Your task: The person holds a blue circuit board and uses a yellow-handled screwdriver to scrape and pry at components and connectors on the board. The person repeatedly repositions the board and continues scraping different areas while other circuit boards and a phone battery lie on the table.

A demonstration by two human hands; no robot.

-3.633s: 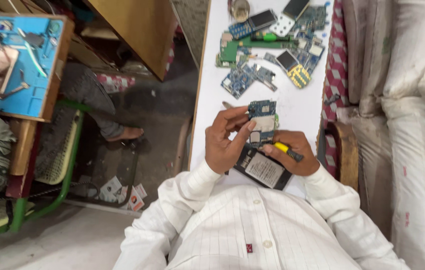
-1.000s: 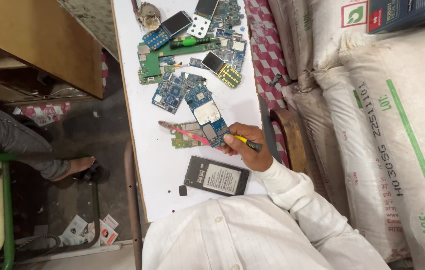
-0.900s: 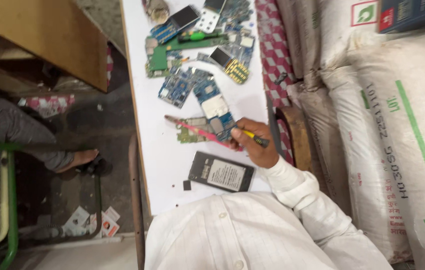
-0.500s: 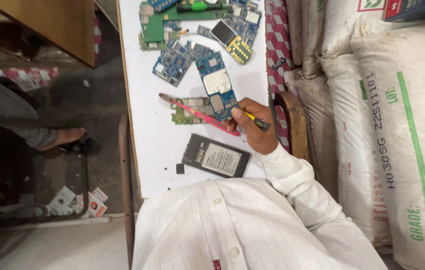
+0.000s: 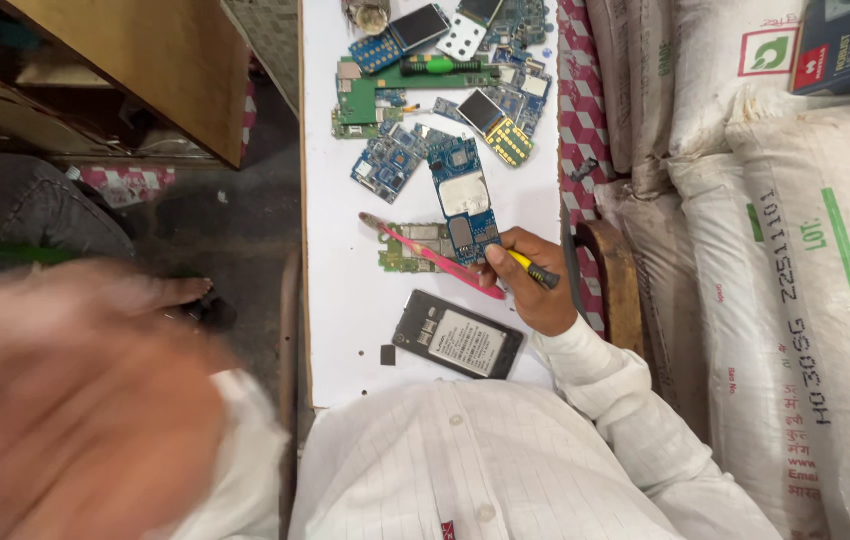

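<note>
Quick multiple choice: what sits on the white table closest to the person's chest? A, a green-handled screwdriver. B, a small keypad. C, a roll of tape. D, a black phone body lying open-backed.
D: the black phone body lies at the near edge of the white table, just below the right hand, which holds a yellow-handled tool by a blue circuit board; the other parts lie further up the table.
</note>
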